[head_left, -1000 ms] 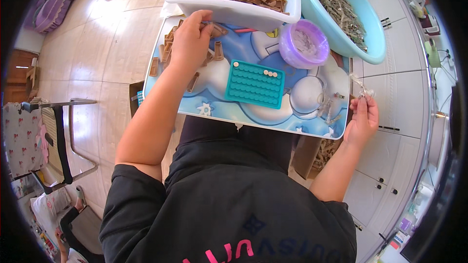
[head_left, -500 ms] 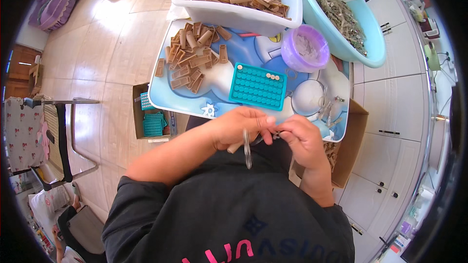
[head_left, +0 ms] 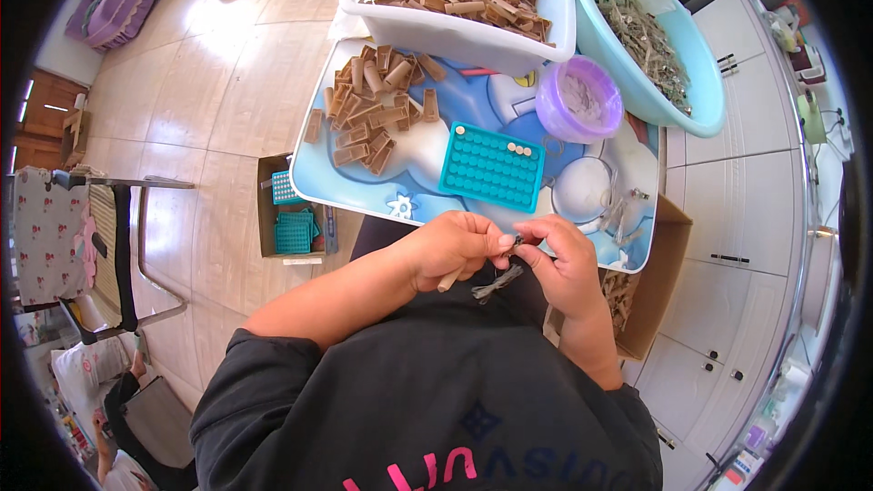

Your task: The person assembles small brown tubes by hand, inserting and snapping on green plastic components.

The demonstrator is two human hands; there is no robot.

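Observation:
My left hand (head_left: 462, 247) is closed around a small tan plastic piece (head_left: 447, 281), whose end sticks out below the fingers. Opposite it, my right hand (head_left: 556, 256) pinches a small dark metallic part (head_left: 517, 241) with thumb and forefinger. The fingertips of both hands almost meet at this part, and its details are covered. A bundle of thin greyish, see-through wire (head_left: 498, 284) dangles below, between the hands. Just beyond them lies a teal tray (head_left: 492, 168) of round cups, with several small pale discs along its far edge.
Brown plastic shells (head_left: 368, 114) are heaped on the blue patterned table (head_left: 359, 191). Behind stand a white bin (head_left: 455, 41) of shells, a purple tub (head_left: 579, 118) and a light-blue basin (head_left: 596, 45) of wired parts. Cardboard boxes (head_left: 662, 282) flank the table; another person sits lower left.
The wire bundle has swung from hanging straight down under my left hand to slanting between both hands. The fingertips have shifted slightly around the dark part. The whole view has moved a little.

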